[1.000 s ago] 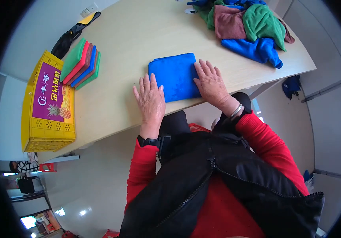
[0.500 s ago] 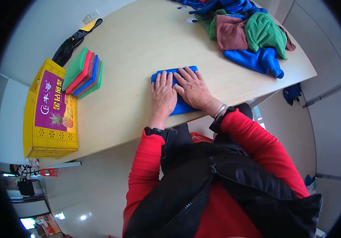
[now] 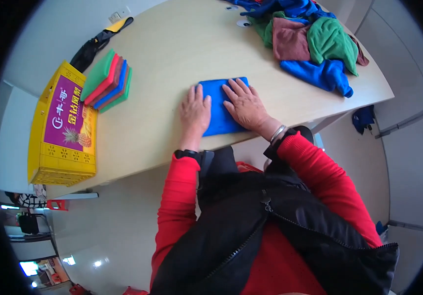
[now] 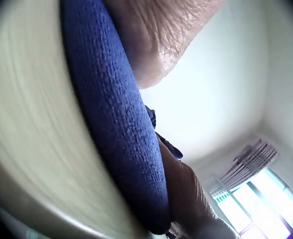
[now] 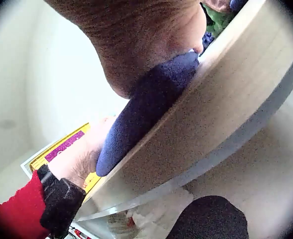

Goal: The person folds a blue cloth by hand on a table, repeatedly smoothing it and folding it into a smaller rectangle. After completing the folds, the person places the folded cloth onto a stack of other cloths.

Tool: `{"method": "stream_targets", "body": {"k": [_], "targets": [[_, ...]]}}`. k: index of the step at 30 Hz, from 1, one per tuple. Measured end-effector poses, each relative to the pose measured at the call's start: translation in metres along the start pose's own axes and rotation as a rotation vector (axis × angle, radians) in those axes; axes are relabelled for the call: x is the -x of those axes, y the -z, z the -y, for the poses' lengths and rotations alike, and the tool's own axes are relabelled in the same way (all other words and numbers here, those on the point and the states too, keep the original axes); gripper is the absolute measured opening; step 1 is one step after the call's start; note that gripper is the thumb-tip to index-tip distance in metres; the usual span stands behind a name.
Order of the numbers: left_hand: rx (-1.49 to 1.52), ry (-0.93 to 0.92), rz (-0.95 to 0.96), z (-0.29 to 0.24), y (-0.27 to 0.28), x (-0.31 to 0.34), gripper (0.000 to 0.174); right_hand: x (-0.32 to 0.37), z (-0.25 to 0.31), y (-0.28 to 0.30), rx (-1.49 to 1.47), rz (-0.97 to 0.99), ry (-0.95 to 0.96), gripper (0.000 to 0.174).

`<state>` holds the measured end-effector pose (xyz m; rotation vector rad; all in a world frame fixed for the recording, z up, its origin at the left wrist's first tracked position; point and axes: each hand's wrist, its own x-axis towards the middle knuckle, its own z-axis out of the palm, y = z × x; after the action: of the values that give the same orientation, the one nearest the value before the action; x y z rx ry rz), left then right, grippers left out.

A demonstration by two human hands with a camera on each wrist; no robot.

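A blue cloth, folded into a neat rectangle, lies flat near the front edge of the table. My left hand rests along its left edge with the fingers extended away from me. On the cloth's right part lies my right hand, palm down and fingers straight, the thumb pointing inward. Seen from the side in the left wrist view, the cloth is a thick, rounded layer on the tabletop. The right wrist view shows the heel of the right hand against the cloth.
A stack of folded cloths in green, red, brown and blue leans by a yellow box at the left. Loose blue, green and brown cloths are heaped at the back right. A black and yellow item lies by the wall.
Half a second ago both hands lay close together on top of the blue cloth. They have since spread apart, the left to the cloth's left edge and the right toward its right side.
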<state>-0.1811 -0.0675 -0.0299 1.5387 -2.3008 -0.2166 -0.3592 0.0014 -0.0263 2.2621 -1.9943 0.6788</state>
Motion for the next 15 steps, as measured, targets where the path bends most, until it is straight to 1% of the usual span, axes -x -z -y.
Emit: {"method": "stream_targets", "body": {"k": [2,3,6,7,10,11,14,15], "targets": [[-0.038,0.089,0.020,0.008,0.006,0.006,0.055,0.006,-0.003,0.005,-0.031,-0.010,0.030,0.053],[-0.026,0.098,0.035,0.010,0.008,0.015,0.055,0.010,-0.004,0.008,-0.027,0.011,0.029,0.053],[-0.142,-0.030,-0.197,0.013,0.016,0.038,0.053,0.013,0.007,0.028,0.039,0.071,-0.009,0.053],[-0.143,-0.033,-0.200,0.009,0.016,0.040,0.053,0.011,0.012,0.024,0.040,0.067,-0.010,0.053],[-0.128,-0.122,-0.213,-0.017,0.012,0.055,0.051,0.013,0.032,0.011,0.006,0.026,0.056,0.054],[-0.129,-0.130,-0.220,-0.020,0.010,0.055,0.051,0.013,0.031,0.007,0.010,0.016,0.054,0.054],[-0.121,-0.186,-0.235,-0.023,-0.002,0.061,0.050,0.020,0.029,-0.002,0.017,-0.114,0.113,0.051],[-0.118,-0.189,-0.229,-0.023,-0.004,0.061,0.050,0.022,0.027,-0.002,0.018,-0.110,0.107,0.051]]}}
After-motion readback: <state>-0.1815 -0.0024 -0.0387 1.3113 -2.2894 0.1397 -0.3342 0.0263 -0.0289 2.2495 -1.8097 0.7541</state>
